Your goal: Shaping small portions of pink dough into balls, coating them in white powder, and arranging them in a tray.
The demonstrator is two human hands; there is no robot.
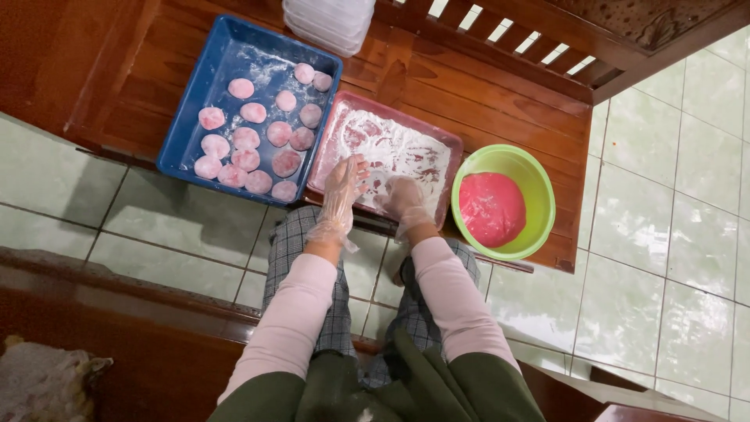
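Both my hands wear thin clear plastic gloves and rest in a red tray (pixel 341 109) dusted with white flour. My left hand (pixel 344 181) lies flat with fingers spread on the flour at the tray's near left. My right hand (pixel 401 195) is curled over the flour at the tray's near edge; whether something is under it is hidden. A blue tray (pixel 205 70) to the left holds several round pink dough balls (pixel 246 138) coated in flour. A green bowl (pixel 539 176) to the right holds a lump of pink dough (pixel 491 208).
All three containers sit on a low brown wooden bench (pixel 484 94). A stack of clear plastic lids or boxes (pixel 328 22) stands behind the trays. My knees in checked trousers are below the bench, over pale tiled floor (pixel 680 234). Dark wooden furniture edges the near left.
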